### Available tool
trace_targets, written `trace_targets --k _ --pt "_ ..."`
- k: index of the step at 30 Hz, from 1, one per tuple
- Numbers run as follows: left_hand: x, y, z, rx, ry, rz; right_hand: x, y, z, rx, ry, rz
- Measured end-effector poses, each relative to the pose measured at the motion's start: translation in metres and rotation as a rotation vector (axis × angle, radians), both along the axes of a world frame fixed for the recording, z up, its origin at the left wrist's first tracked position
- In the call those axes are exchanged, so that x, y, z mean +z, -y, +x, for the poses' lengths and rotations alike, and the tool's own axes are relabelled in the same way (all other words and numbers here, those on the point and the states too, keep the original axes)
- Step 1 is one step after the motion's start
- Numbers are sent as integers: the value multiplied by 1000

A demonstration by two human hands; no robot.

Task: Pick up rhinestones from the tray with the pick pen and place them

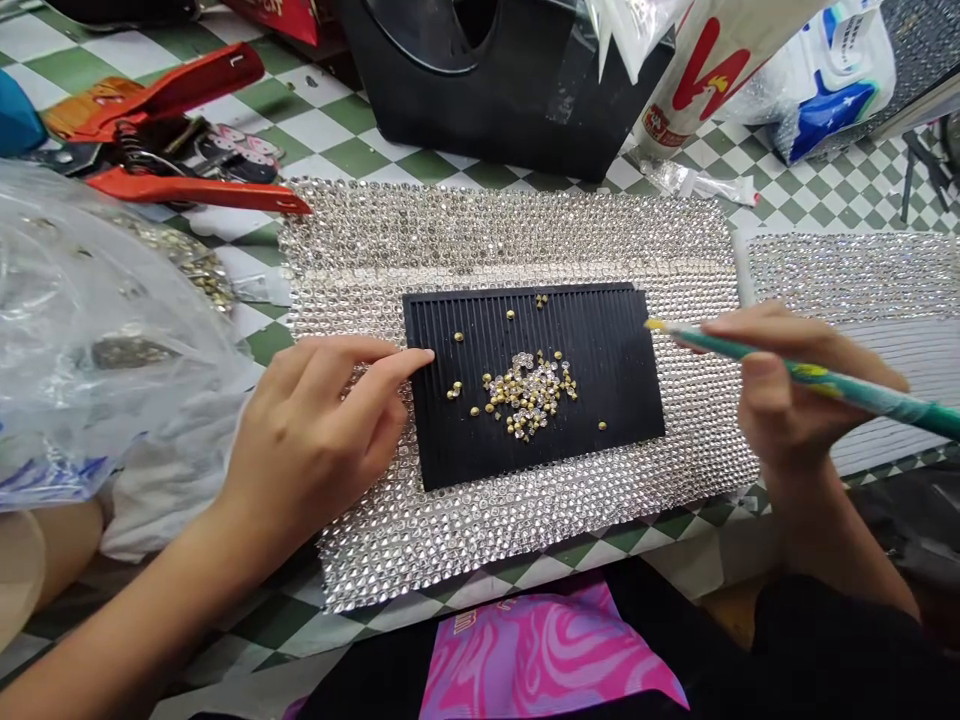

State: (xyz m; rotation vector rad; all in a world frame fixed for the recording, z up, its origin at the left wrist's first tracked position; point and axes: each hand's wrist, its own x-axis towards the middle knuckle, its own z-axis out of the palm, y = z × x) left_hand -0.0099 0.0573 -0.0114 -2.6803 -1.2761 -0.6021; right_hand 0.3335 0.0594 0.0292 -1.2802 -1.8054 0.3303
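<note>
A black ribbed board (607, 390) lies on a large sheet of silver rhinestone mesh (510, 235). Gold-backed rhinestones (529, 393) sit in a loose heap at the board's middle, with a few strays around it. My left hand (315, 440) holds nothing, its index fingertip touching the board's left edge. My right hand (795, 385) grips a green pencil-like pick (840, 380). The pick's yellow tip hovers over the board's upper right corner, apart from the heap.
A clear plastic bag of small studs (97, 330) lies at the left. Red-handled pliers (180, 130) and a black box (495, 80) stand beyond the mesh. A second rhinestone sheet (855, 275) lies at the right, all on a green-and-white checked tabletop (352, 150).
</note>
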Motion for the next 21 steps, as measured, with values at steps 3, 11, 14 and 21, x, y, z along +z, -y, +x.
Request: trace_targets --k 3,11,14,21 --pt "0 3 0 26 -6 -77 0 3 -19 251 70 -58" --pt "-1 4 0 41 -11 -101 -4 -5 -31 316 175 -112" --pt "-1 4 -1 52 -8 -109 -4 -4 -33 326 182 -103" --pt "-1 3 -1 42 -4 -86 -4 -4 -19 208 66 -119"
